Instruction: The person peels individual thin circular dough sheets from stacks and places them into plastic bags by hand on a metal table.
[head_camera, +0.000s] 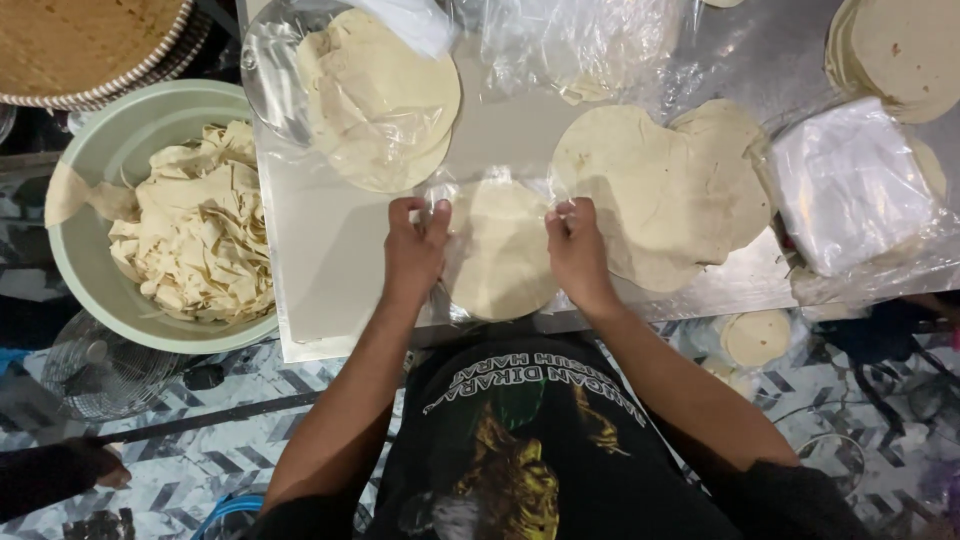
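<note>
Currently, head view: both hands work at the near edge of the metal bench (330, 260). Left hand (415, 250) pinches the left rim of a clear plastic bag (470, 195), thumb and fingers pressed together on the film. Right hand (577, 250) pinches the bag's right rim the same way. Bag holds a round flatbread stack (500, 255), lying flat between the two hands, just inside the near edge.

Right of it, touching the right hand's side: loose overlapping flatbreads (660, 190) mid-bench. Far-left part of the bench: another bagged flatbread stack (375, 95). Far-right corner: bare flatbread pile (900, 50); nearer, a pack of folded plastic bags (850, 180) at the right edge.

Off the bench's left edge: green basin (100, 150) full of flatbread scraps (195, 230). Woven tray (80, 45) beyond it. One small flatbread (757, 337) on the floor below the near edge.
</note>
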